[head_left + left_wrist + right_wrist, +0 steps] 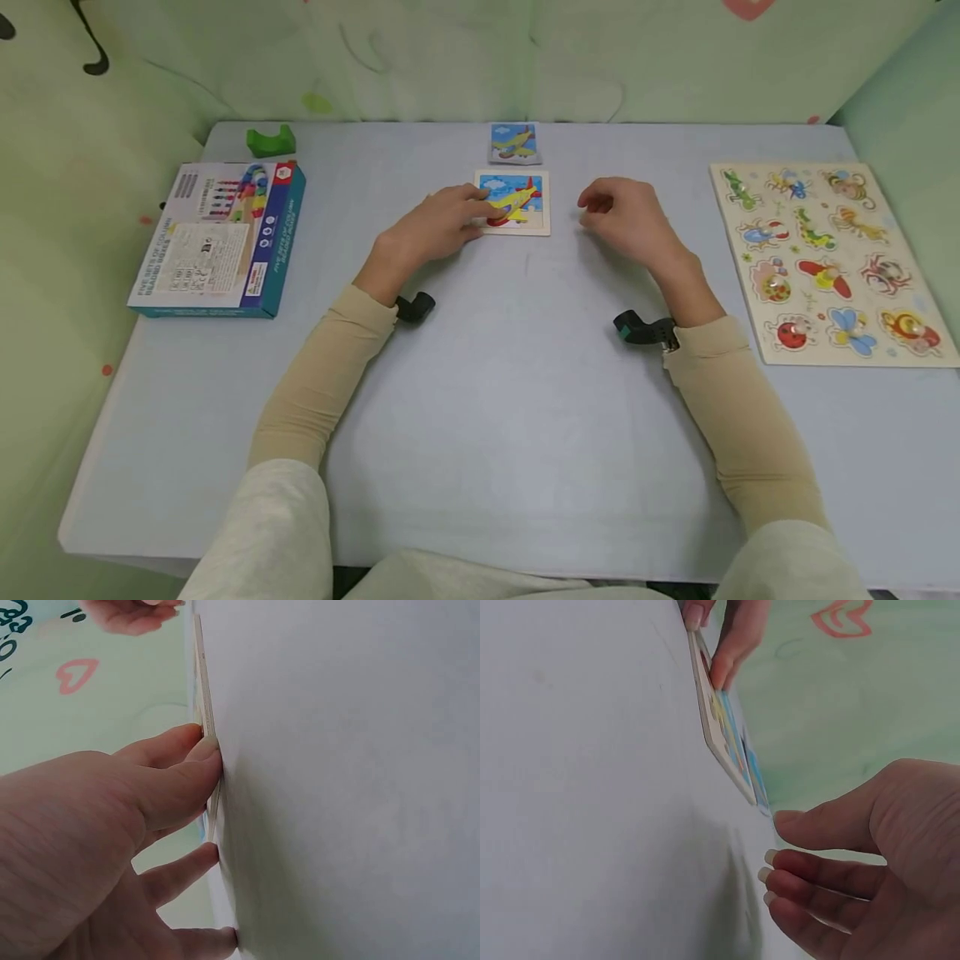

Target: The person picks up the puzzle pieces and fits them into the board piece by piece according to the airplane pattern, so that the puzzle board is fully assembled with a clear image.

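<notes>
A small square wooden puzzle (543, 218) with a yellow and red airplane on a blue sky lies near the far side of the table. My left hand (438, 223) holds it at its left side, thumb at the near edge and a finger across the picture. The left wrist view shows the thumb against the thin edge of the board (204, 682). To the right of the puzzle, apart from it, my right hand (630, 218) hovers with loosely bent fingers and holds nothing. Just behind the puzzle lies a small picture (515, 143) of the same airplane.
A white and teal box (210, 242) lies at the left, with a green curved block (271, 142) behind it. At the right lies a large wooden insect puzzle board (836, 262). A pale green patterned curtain (450, 67) borders the table's (510, 400) far side.
</notes>
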`<state>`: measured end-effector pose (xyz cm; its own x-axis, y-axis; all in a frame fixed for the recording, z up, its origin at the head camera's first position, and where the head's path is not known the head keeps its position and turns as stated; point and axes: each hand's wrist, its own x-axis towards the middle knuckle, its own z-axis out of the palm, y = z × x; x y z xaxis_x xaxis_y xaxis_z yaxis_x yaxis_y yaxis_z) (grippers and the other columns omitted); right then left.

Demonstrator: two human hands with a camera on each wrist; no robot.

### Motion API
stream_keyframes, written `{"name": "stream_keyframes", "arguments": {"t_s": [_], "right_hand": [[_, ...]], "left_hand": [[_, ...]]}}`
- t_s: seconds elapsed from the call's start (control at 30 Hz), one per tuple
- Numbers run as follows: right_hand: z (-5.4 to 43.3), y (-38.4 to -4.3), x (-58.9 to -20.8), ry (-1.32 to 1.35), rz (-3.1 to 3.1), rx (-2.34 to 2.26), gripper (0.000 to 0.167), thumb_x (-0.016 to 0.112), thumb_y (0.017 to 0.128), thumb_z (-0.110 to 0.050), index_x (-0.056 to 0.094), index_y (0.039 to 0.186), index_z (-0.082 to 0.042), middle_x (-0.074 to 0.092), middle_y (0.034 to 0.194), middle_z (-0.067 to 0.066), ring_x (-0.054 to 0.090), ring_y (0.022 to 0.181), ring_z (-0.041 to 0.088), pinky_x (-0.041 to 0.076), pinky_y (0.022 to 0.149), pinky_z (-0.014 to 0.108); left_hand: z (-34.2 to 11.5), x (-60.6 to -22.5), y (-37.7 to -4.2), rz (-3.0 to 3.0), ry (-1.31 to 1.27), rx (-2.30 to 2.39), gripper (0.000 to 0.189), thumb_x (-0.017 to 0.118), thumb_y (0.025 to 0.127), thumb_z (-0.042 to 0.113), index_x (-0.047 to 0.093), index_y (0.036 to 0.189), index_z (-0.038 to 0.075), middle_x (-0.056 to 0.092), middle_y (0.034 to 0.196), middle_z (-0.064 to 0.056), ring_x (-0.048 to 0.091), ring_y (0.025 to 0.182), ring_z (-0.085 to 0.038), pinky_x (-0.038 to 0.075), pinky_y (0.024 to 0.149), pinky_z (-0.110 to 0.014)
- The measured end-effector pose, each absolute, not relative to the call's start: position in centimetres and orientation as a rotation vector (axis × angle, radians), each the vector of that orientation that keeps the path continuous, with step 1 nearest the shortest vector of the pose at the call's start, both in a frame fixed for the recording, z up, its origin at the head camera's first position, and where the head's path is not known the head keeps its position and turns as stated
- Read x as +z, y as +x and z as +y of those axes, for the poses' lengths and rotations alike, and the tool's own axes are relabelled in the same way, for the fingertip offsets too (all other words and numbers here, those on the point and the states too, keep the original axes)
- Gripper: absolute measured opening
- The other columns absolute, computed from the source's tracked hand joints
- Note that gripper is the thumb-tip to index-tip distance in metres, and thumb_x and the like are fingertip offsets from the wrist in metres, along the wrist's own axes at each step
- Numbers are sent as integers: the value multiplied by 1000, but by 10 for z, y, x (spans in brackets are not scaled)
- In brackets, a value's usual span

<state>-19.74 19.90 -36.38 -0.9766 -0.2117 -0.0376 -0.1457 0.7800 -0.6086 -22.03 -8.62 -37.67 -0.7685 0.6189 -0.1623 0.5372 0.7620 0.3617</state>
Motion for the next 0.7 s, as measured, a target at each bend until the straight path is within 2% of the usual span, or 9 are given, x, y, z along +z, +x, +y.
{"name": "stream_keyframes", "arguments": {"t_s": [0.23, 0.47, 0.7], "right_hand": [[240, -186, -361, -237, 2913, -916, 25, 60, 92, -8, 67, 113, 2, 65, 109, 22, 56, 98, 28, 40, 81, 36], [272, -176, -356, -144, 2888, -833, 28, 62, 89, -9, 67, 115, 0, 64, 112, 22, 55, 100, 27, 40, 77, 35], [287, -175, -357, -131, 2793, -748, 37, 72, 85, -12, 64, 120, 1, 60, 118, 26, 53, 105, 34, 40, 82, 41]], "left_hand": [[-84, -376, -219, 2682, 921, 428, 43, 56, 102, 19, 54, 144, 25, 41, 157, -10, 35, 147, -33, 29, 120, -50], [-83, -376, -219, 2698, 898, 381, 44, 55, 103, 22, 52, 146, 29, 40, 158, -8, 36, 146, -34, 31, 117, -57], [-85, -374, -219, 2703, 885, 396, 43, 55, 102, 20, 53, 145, 27, 41, 157, -8, 37, 145, -34, 31, 117, -58]]}}
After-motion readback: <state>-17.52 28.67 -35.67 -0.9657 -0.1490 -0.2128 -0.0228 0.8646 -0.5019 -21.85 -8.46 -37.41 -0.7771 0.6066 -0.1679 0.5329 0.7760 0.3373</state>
